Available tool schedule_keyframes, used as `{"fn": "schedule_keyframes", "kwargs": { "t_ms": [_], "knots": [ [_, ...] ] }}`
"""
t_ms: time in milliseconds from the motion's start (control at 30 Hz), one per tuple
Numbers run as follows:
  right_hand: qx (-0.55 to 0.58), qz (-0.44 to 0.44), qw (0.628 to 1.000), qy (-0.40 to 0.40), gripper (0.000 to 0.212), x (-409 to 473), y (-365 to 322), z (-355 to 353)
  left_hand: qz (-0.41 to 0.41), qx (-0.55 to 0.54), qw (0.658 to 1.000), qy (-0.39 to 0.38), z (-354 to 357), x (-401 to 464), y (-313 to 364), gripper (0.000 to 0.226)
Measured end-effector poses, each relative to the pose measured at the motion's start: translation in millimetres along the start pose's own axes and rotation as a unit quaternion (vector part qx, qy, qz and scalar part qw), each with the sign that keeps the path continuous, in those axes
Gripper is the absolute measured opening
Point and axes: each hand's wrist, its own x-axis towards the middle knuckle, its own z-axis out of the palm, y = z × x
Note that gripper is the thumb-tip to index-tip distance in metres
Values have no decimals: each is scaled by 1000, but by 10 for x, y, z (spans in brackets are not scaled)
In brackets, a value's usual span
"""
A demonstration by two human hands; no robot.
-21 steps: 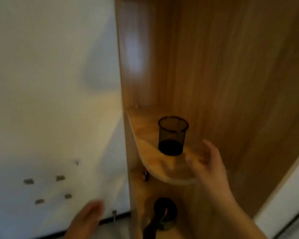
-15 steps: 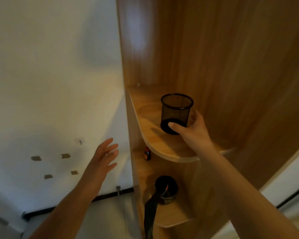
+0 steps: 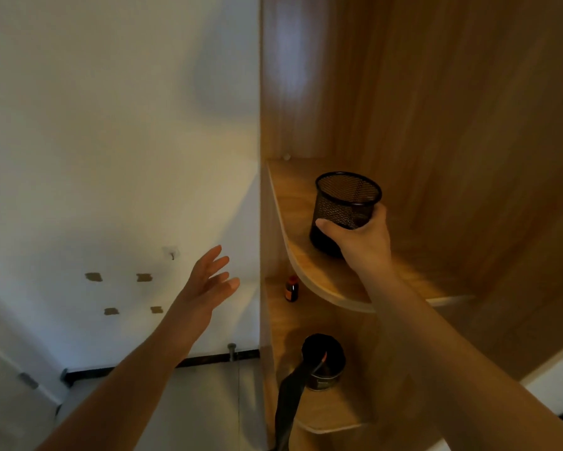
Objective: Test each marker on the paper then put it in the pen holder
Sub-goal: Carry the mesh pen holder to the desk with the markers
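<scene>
Cabinet [image 3: 436, 92]: wooden, with curved shelves; landmark for all below; white wall [image 3: 111, 125] to its left. Upper shelf [image 3: 306, 255]: bears the holder [image 3: 345, 196], black mesh, upright, empty as far as seen. Right hand [image 3: 361, 239]: fingers and thumb curled round the holder's lower wall; to lift well, grip firm, keep it level. Left hand [image 3: 208, 284]: before the wall, fingers straight, slightly spread, holding nothing. Lower shelves: small bottle [image 3: 292, 289]; dark jar [image 3: 322, 359]. Markers, paper: not in view.

home interior, likely a room corner: wood-laminate shelf unit [image 3: 436, 125] w/ curved corner shelves [image 3: 338, 288], plain white wall [image 3: 111, 125] w/ tape marks [image 3: 93, 277], dark baseboard [image 3: 208, 359], small bottle [image 3: 292, 289] & tin [image 3: 324, 375] stored on lower shelves.
</scene>
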Motion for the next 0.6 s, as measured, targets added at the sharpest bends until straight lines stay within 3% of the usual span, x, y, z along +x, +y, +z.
{"fn": "schedule_keyframes", "kwargs": {
  "t_ms": [167,300,467,600],
  "knots": [
    [108,-49,986,-117,79,-454,-295,227,17,23,999,28,-197,-260,-32,61],
    [105,-81,967,-217,81,-967,-240,472,-11,26,994,103,-416,-725,-255,65],
    [63,-3,935,-349,79,-1570,423,759,-56,27,970,236,-622,-1641,-811,57],
    [-4,44,881,-472,69,-2247,972,947,-117,11,923,367,-594,-2663,-1266,56]
  ]
}}
